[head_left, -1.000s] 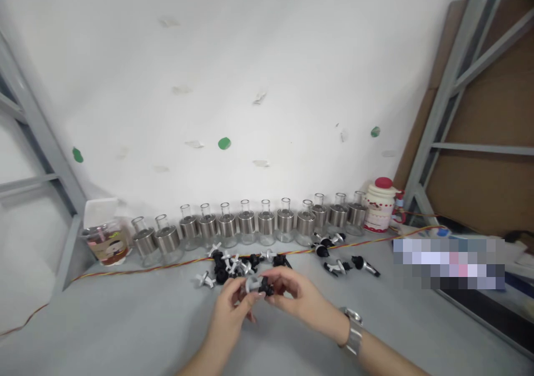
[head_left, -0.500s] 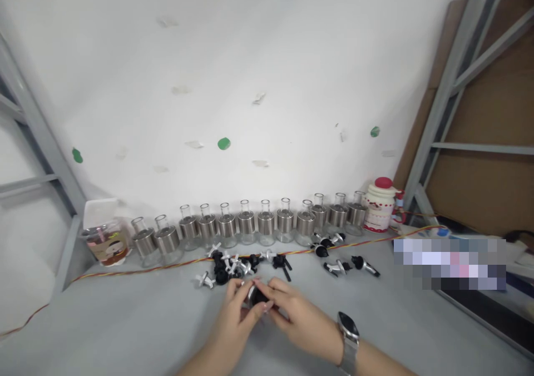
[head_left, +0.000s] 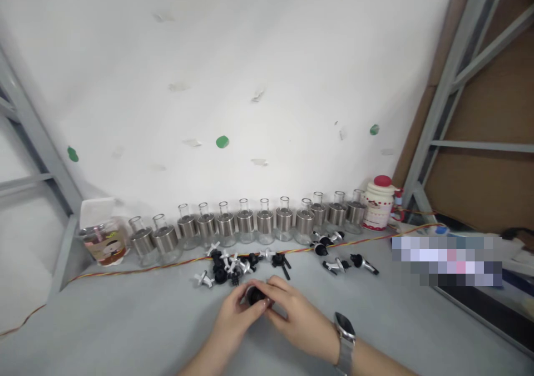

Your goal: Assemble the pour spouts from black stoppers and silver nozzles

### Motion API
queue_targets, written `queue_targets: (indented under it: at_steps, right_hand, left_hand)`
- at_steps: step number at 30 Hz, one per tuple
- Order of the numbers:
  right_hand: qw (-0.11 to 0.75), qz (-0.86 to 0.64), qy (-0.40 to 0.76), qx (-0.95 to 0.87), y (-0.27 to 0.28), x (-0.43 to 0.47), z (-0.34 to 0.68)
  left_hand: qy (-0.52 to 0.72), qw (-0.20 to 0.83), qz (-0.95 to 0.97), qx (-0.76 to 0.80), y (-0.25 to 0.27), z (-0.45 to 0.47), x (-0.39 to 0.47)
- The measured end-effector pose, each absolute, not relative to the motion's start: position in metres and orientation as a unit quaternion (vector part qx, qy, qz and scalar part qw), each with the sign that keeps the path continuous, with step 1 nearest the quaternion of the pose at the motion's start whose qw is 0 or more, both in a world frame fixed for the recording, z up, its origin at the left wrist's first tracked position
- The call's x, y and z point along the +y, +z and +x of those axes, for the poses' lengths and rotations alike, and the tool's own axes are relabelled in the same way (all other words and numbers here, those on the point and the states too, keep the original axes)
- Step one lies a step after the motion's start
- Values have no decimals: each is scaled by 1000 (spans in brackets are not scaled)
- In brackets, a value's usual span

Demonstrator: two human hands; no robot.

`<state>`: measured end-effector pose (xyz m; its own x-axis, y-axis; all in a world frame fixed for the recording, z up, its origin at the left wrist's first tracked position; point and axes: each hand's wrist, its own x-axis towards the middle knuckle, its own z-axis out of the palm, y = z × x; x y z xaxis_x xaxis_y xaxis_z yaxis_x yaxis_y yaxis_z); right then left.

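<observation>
Both hands are closed around a black and silver pour spout (head_left: 254, 295) above the near part of the table. My left hand (head_left: 234, 317) grips its left side, thumb across the front. My right hand (head_left: 294, 317) pinches it from the right, with fingers over its top; a silver watch is on that wrist. The fingers cover much of the spout. Just beyond them lies a pile of loose black and silver pour spouts (head_left: 227, 265). A smaller group of pour spouts (head_left: 336, 265) lies farther right.
Several glass bottles with steel sleeves (head_left: 265, 218) line the wall. A plastic cup (head_left: 110, 248) stands left of them, a cream jar with a red lid (head_left: 377, 206) right. A twisted red-yellow cord (head_left: 175, 266) crosses the table. A blurred-out item (head_left: 448, 259) lies at right.
The hands stay on the pour spout, which now shows slightly more of its black part between the fingers. The view has shifted slightly; the bottles and loose spouts stay put.
</observation>
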<state>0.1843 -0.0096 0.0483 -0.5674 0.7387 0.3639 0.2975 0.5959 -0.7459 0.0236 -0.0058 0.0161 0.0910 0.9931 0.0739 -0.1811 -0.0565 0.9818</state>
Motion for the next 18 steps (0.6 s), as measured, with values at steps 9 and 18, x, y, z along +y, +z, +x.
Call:
queue_targets:
  at_steps: [9,18]
  right_hand:
    - [368,-301,345,-809,47,-10,183]
    - [360,-314,308,-823,45,-10,183]
  left_hand:
    - [562,556,467,395,26,22,-8]
    - [512,627,443,385,16,21,-6]
